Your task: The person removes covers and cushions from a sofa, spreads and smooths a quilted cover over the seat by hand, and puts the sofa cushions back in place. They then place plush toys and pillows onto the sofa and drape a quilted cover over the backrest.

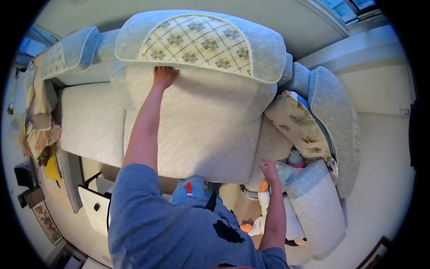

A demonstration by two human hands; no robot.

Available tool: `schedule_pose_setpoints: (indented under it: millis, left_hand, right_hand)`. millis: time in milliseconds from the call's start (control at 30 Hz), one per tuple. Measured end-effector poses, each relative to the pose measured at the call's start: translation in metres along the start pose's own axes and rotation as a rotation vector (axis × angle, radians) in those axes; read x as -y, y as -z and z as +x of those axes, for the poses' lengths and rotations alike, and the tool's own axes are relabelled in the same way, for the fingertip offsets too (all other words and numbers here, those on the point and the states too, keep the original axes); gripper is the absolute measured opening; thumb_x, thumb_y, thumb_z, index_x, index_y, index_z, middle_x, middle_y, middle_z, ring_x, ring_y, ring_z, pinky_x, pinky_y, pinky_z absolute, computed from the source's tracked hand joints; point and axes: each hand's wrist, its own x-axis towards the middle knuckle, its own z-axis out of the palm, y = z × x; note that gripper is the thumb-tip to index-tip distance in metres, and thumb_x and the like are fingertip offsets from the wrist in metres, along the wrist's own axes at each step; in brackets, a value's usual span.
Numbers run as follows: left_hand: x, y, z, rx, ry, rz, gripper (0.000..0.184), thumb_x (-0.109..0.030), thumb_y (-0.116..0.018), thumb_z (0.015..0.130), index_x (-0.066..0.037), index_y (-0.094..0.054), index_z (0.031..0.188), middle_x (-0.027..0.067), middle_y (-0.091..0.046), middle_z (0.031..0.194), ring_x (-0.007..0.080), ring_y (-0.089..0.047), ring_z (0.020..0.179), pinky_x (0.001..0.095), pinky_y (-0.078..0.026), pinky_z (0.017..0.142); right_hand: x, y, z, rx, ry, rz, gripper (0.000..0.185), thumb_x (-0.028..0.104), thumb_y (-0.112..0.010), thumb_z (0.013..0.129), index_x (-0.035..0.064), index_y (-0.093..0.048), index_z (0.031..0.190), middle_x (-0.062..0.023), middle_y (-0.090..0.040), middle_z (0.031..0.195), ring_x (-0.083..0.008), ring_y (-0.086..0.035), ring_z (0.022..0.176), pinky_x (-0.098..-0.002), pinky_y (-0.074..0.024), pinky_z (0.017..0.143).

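A pale blue cover with a checked, flowered panel drapes over the top edge of the sofa's back. The left hand reaches forward to the cover's lower edge, left of its middle; its fingertips are hidden, so whether they grip cannot be told. The right hand is well apart from the cover, near the sofa's front right corner, loosely open with fingers spread. Just beside it are 1 bottle and 1 toy goose; 1 leaf-print pillow leans farther back.
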Motion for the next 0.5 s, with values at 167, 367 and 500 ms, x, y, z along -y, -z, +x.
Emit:
schedule_pose_setpoints:
  millis: [167, 367, 500]
  left_hand:
    - [0.016, -0.034, 0.036, -0.189, -0.125, -0.061, 0.052, -0.048, -0.038, 0.081, -0.019, -0.039, 0.124, 0.0048, -0.032, 0.132, 0.0265, -0.024, 0.123, 0.0418, -0.016, 0.101]
    - [0.017, -0.009, 0.021, -0.084, -0.147, -0.051, 0.055, -0.055, -0.034, 0.081, -0.022, -0.040, 0.124, 0.0047, -0.036, 0.130, 0.0240, -0.027, 0.122, 0.0402, -0.015, 0.101]
    - [0.019, 0.026, -0.031, -0.217, -0.208, -0.121, 0.051, -0.053, -0.039, 0.080, -0.016, -0.051, 0.112, 0.0073, -0.049, 0.115, 0.0271, -0.037, 0.113, 0.0406, -0.022, 0.097]
  right_hand:
    - [0.019, -0.023, 0.038, 0.047, -0.026, 0.406, 0.036, 0.019, -0.054, 0.079, 0.0049, -0.049, 0.112, -0.0135, -0.055, 0.097, -0.0224, -0.053, 0.089, -0.0309, -0.0416, 0.079]
    - [0.048, -0.029, 0.074, 0.070, -0.046, 0.611, 0.036, 0.020, -0.052, 0.081, 0.0054, -0.049, 0.114, -0.0099, -0.056, 0.095, -0.0174, -0.052, 0.086, -0.0281, -0.0413, 0.076]
    - [0.082, -0.010, 0.092, 0.034, -0.103, 0.720, 0.040, 0.021, -0.052, 0.081, 0.0026, -0.045, 0.116, -0.0106, -0.054, 0.099, -0.0167, -0.052, 0.086, -0.0274, -0.0408, 0.076]
